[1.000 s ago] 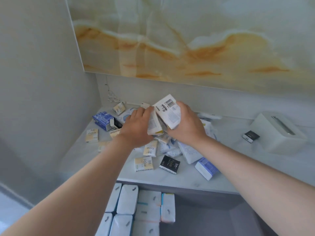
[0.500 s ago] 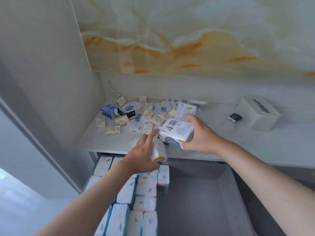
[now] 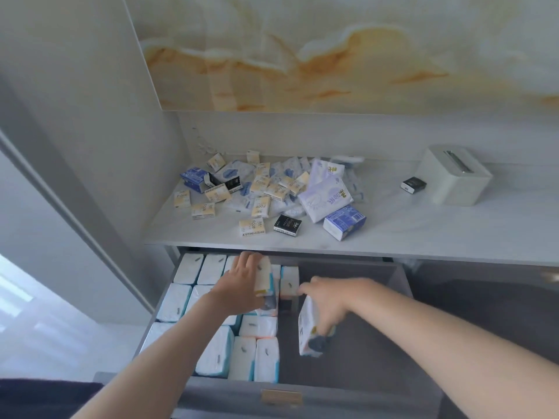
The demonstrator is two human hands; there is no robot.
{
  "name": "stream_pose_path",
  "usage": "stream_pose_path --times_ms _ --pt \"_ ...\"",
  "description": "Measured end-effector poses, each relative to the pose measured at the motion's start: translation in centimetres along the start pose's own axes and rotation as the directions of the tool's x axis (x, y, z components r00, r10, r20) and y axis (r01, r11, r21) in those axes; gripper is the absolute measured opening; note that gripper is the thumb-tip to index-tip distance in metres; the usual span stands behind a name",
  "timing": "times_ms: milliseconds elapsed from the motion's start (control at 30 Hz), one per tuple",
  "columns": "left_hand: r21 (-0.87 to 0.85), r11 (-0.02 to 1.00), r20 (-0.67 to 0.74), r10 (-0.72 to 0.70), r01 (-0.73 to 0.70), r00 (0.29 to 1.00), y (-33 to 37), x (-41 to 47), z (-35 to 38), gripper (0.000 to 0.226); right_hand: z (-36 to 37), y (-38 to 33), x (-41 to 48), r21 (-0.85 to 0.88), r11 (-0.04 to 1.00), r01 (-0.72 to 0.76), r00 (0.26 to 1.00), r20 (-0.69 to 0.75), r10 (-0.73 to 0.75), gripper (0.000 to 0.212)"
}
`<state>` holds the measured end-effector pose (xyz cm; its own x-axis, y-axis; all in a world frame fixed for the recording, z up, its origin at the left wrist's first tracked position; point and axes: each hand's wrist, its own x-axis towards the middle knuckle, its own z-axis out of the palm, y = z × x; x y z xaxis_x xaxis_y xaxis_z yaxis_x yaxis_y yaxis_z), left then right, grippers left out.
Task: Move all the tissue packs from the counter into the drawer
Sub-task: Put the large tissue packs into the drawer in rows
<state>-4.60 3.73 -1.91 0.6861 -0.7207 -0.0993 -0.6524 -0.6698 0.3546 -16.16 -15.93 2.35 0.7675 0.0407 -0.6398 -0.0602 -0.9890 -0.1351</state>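
The grey drawer (image 3: 402,285) is pulled open below the counter (image 3: 423,234). Several white tissue packs (image 3: 211,352) stand in rows along its left side. My left hand (image 3: 242,285) grips a white pack with a yellow edge (image 3: 262,276) above the back rows. My right hand (image 3: 326,300) holds another white pack (image 3: 308,331) upright over the drawer's bare middle. On the counter lies a heap of small tissue packs (image 3: 260,189), with two pale purple packs (image 3: 328,199), a blue pack (image 3: 344,222) and a black one (image 3: 286,225).
A white tissue box (image 3: 453,176) stands at the counter's right, with a small black packet (image 3: 413,185) beside it. A grey wall panel closes off the left. The drawer's right half is bare grey floor.
Both hands have come down from the counter into the drawer, each carrying its pack. The view has tilted down, showing more of the drawer.
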Motion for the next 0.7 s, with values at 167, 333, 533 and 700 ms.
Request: stream_pose_path --times_ms 167,333,533,700 --pt "0.025 0.999 0.056 0.038 -0.039 0.998 0.1 0.5 0.0 0.102 4.8 -2.0 3.5 0.011 0.999 0.031 0.992 -0.125 -0.029 0.110" --pt "-0.003 1.000 0.027 0.022 -0.022 0.999 -0.8 0.9 -0.3 0.095 6.8 -2.3 5.6 0.043 0.994 0.102 0.929 -0.360 -0.080 0.082" --pt "-0.019 0.999 0.031 0.029 -0.028 0.999 -1.4 1.2 -0.5 0.093 8.7 -2.3 7.5 0.277 0.958 -0.073 0.882 -0.431 0.192 0.087" --pt "-0.026 0.999 0.053 0.032 -0.031 0.998 -0.7 1.6 -0.4 0.093 9.7 -3.1 8.1 0.721 0.689 -0.075 0.911 -0.231 0.341 0.077"
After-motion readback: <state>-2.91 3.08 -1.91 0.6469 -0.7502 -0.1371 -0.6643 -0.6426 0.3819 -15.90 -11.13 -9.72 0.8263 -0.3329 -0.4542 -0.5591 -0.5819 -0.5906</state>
